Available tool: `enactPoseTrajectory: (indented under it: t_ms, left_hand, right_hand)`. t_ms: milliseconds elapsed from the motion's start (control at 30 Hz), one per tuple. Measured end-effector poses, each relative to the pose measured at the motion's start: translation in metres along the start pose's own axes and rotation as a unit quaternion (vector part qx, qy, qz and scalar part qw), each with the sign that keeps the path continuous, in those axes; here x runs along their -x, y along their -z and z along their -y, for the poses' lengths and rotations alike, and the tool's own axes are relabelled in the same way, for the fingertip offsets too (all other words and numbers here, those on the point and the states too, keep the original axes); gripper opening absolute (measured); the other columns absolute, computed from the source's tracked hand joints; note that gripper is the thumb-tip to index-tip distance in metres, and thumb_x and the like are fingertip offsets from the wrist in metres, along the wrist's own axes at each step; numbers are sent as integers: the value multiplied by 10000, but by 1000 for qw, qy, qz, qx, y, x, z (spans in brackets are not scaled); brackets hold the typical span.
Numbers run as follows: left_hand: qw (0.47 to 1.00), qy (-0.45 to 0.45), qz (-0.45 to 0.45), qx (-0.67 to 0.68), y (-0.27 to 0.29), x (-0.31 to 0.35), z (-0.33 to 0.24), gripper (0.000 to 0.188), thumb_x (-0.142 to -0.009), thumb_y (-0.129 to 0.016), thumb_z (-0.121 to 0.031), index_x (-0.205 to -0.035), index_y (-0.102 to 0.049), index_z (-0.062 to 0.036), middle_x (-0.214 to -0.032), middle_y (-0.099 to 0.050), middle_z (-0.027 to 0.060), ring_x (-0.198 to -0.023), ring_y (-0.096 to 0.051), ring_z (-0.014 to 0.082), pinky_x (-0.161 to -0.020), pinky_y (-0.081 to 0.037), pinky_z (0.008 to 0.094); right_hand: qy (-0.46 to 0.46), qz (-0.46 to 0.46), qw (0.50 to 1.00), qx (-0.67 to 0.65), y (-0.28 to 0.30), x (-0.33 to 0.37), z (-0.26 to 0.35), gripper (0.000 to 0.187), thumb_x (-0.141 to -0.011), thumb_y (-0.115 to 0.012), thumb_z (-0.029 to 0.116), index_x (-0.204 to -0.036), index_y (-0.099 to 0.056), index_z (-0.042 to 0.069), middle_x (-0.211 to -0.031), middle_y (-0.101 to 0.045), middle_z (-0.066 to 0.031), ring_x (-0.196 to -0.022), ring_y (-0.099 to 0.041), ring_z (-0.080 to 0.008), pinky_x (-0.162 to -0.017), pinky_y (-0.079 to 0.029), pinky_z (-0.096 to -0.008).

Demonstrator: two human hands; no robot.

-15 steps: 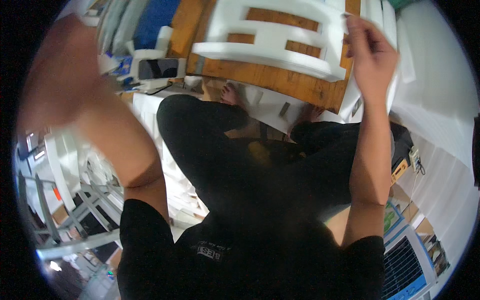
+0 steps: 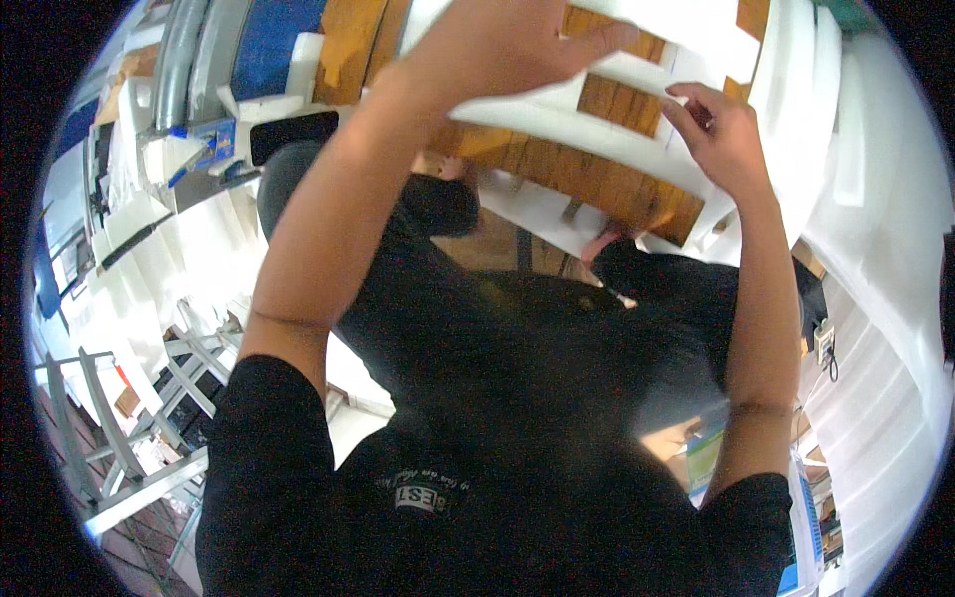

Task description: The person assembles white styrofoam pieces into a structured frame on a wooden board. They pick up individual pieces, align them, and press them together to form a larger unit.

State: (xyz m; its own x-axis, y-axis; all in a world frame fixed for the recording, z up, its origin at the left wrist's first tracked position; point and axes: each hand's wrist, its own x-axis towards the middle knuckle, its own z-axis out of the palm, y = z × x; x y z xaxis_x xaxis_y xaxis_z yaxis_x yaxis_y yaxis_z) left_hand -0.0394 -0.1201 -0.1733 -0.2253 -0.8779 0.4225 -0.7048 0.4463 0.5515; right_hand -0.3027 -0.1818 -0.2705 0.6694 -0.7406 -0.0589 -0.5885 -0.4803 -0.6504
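A white, foam-like panel with rectangular cutouts (image 2: 542,114) lies on a brown wooden tabletop (image 2: 597,164). My left hand (image 2: 507,50) is over the panel's upper part, its thumb stretched out to the right. The other fingers run to the upper edge and are partly out of sight; I see nothing held. Beside the panel's right part is my right hand (image 2: 724,139). Its thumb and forefinger curl toward each other in a loose pinch, the other fingers bent. Anything between those fingertips is too small to make out.
A dark phone-like slab (image 2: 293,136) lies left of the table, near a blue sheet (image 2: 269,50) and grey rolls (image 2: 184,65). Metal framing (image 2: 129,438) stands at lower left. White sheeting (image 2: 870,229) hangs along the right. My bent legs are under the table's near edge.
My left hand has swung from the far left to over the white panel. My right hand has come slightly down and nearer. The view has shifted a little.
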Motion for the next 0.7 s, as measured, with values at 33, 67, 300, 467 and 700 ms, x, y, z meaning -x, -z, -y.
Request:
enactPoseTrajectory:
  t_ms: [33,67,300,467,700]
  left_hand:
    - [999,-29,6,-21,4,-5,2,352,-869,-747,-175,-1166,-631,-26,-1165,-616,193,-1140,-584,374,-961,-487,441]
    - [997,-59,13,-41,6,-4,-3,358,-869,-751,-186,-1166,-631,-25,-1174,-613,195,-1140,-585,373,-961,-487,436]
    - [988,-32,125,-89,-7,30,-46,455,-894,-721,-239,-1315,-610,-109,-1333,-604,132,-1179,-609,279,-1015,-504,402]
    - [944,35,323,-59,3,49,-79,518,-902,-696,-332,-1340,-578,-81,-1333,-607,159,-1240,-579,325,-1065,-459,425]
    - [951,111,279,-77,-5,86,-4,518,-920,-665,-351,-1350,-572,-77,-1328,-602,193,-1194,-589,390,-1038,-468,464]
  right_hand:
    - [-25,48,998,20,7,0,2,418,-944,-662,430,-1140,-722,65,-859,-719,-164,-782,-699,-286,-753,-551,-399]
    - [-33,77,996,23,4,5,0,435,-944,-652,453,-1139,-723,71,-882,-721,-176,-800,-701,-302,-773,-550,-420]
    - [-38,126,980,149,0,2,18,478,-921,-641,512,-1137,-748,100,-1009,-723,-216,-1027,-682,-391,-936,-537,-482]
    - [72,55,992,85,-7,40,42,508,-829,-762,368,-1244,-671,89,-1122,-678,-227,-1095,-640,-389,-965,-517,-463]
    - [32,141,974,172,-11,38,35,506,-769,-788,199,-1238,-660,60,-1189,-667,-213,-1127,-633,-370,-976,-513,-453]
